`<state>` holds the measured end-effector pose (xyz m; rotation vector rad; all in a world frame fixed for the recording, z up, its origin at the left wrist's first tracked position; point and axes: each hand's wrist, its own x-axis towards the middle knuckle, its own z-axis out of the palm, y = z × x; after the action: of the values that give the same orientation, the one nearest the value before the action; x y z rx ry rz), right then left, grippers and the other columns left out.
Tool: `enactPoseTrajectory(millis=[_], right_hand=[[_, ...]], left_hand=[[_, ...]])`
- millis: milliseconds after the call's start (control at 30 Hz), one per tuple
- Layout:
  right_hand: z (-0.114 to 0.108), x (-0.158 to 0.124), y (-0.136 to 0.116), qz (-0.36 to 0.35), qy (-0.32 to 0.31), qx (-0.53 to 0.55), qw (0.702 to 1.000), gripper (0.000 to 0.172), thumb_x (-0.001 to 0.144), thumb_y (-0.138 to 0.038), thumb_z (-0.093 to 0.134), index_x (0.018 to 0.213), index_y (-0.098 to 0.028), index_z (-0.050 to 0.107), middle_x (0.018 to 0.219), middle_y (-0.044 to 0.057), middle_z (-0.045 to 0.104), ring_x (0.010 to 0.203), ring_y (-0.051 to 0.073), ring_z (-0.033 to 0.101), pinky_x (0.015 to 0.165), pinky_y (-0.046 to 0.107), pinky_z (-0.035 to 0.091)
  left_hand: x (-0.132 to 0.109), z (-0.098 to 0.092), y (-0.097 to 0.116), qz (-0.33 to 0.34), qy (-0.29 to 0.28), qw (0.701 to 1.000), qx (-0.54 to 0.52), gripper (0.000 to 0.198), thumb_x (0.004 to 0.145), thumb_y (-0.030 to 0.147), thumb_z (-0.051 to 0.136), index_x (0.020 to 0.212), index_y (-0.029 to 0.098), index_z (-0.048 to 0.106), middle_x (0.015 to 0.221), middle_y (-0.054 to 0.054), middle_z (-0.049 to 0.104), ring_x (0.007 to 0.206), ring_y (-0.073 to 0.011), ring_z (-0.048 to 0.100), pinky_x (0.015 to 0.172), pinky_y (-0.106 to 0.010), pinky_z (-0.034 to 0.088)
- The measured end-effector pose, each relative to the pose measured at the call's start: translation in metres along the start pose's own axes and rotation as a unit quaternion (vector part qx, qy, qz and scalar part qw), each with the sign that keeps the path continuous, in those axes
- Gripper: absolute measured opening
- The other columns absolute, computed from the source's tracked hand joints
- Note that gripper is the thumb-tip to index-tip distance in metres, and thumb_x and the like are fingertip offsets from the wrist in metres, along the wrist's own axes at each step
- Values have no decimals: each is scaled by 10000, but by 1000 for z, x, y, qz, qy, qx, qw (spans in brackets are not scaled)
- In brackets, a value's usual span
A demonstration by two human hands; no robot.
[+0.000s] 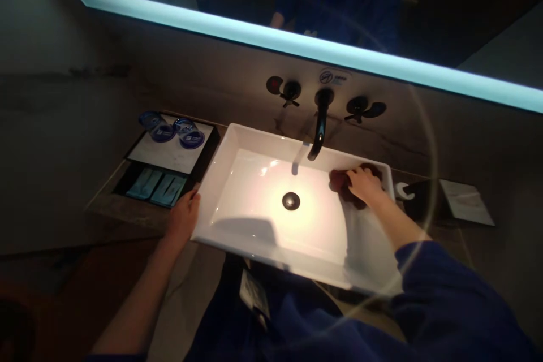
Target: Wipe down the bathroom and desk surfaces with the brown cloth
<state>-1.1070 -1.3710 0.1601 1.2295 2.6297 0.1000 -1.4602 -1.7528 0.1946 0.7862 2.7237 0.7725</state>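
A white rectangular washbasin (246, 198) with a dark round drain (291, 201) sits in front of me. In its back right corner my right hand (365, 185) is closed on a dark reddish-brown cloth (340, 181), pressing it against the basin near the right wall. The cloth is bunched, and part of it is hidden under my fingers. My left hand (185, 215) rests against the outside of the basin's left edge, its fingers stretched along the rim and holding nothing. A black spout (319, 133) reaches out from the wall over the basin.
Black cross-shaped taps (291, 91) flank the spout below a lit mirror (237, 28). Left of the basin, a tray stand (163, 153) bears two glasses (189, 133) above flat packets (156, 186). A dark box with a pale top (466, 202) stands on the right.
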Motion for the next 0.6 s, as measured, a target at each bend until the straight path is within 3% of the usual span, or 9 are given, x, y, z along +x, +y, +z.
enactPoseTrajectory(millis=[100,200,300,433,600], right_hand=[[20,-8,-2,47,2,-1,999,413,874,-366,499,1234,-167,534,1169,199,509,1062,360,468,791,482,462],[38,-6,-30,97,17,52,994,444,894,-367,450,1275,-145,506,1167,210,509,1076,375,465,781,475,474],[35,9,-71,22,38,91,995,462,886,-373,462,1297,-165,497,1223,195,489,1116,364,440,824,465,473],[5,44,-157,-159,52,111,980,518,882,-380,472,1363,-194,436,1310,163,453,1156,335,413,870,452,470],[-41,63,-301,-170,54,146,973,575,896,-448,443,1417,-217,361,1362,199,395,1186,366,377,837,529,458]], left_hand=[[-2,1,0,-4,-6,1000,-15,575,845,427,290,1184,64,580,1187,-168,630,1122,-267,571,997,-394,429],[-3,2,-3,6,-14,1000,-18,568,864,414,287,1197,50,567,1185,-187,623,1124,-272,568,997,-403,426],[-2,3,-7,16,-25,999,-20,560,885,406,283,1229,49,543,1195,-194,613,1138,-276,560,1005,-411,417],[-2,5,-8,11,-23,999,-24,529,906,378,296,1243,44,530,1214,-200,601,1151,-284,552,1012,-420,412],[-6,5,-6,-3,-5,1000,-14,488,921,343,338,1251,38,529,1215,-204,605,1141,-269,567,1008,-383,424]])
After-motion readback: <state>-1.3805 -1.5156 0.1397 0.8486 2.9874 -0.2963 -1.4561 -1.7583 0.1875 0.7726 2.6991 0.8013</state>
